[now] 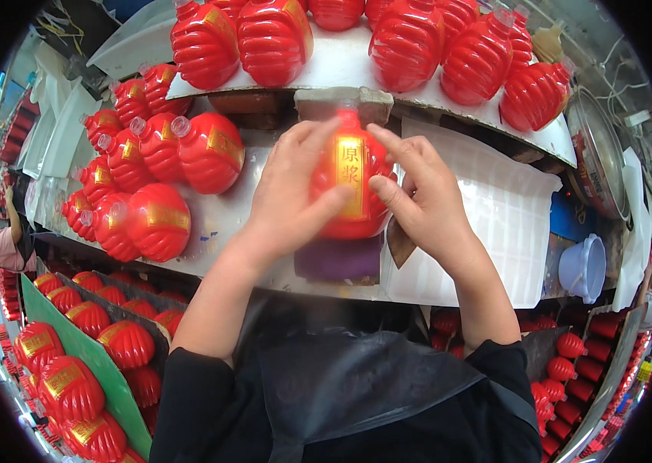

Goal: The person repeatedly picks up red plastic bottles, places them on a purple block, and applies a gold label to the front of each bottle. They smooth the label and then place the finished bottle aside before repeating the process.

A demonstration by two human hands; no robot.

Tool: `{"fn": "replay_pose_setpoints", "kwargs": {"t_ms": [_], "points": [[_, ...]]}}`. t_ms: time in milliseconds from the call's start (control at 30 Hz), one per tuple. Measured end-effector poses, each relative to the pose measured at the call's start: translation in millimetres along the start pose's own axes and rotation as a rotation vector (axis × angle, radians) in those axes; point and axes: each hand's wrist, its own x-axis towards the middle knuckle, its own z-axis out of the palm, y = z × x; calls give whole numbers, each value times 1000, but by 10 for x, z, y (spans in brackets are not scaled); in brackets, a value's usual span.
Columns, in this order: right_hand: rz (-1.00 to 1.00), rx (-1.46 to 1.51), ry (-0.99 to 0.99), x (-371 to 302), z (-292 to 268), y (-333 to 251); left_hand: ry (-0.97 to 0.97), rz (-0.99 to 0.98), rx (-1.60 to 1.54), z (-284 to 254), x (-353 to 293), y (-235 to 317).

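A ribbed red bottle [357, 225] with a narrow neck lies at the middle of the bench, its neck toward the far side. Down its front runs an upright gold label [350, 174]. My left hand [283, 189] is against the bottle's left side, slightly blurred, its thumb over the label's lower left edge. On the other side, my right hand [424, 193] has thumb and index finger at the label's right edge, with the other fingers curled. The bottle is held between both hands. Under its near end is a purple pad [337, 262].
Several red bottles [160, 222] lie to the left, and more [276, 42] stand on a raised white shelf [341, 77] beyond. A white sheet [488, 224] covers the bench at right, near a pale blue bucket [582, 268]. Bottle-filled crates flank me below; a person [8, 239] is far left.
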Motion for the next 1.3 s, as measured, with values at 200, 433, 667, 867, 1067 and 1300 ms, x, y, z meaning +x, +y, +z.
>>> {"fn": "replay_pose_setpoints", "kwargs": {"t_ms": [200,433,667,867,1067,1300], "points": [[-90,-103,-3,134,38,-35,-117,-16,99,-51,83,-8],[-132,-70,-9,99,37,77,-137,-32,97,-56,89,-22],[353,254,9,477,-184,-94,-126,-2,100,-53,92,-16],[-399,-2,20,434,-140,-113,-104,7,110,-14,72,-77],[-688,-362,159,339,-31,-150,-4,-51,-166,51,3,-172],[-977,-320,-34,-318,203,-178,54,-105,-299,117,-95,-242]]}}
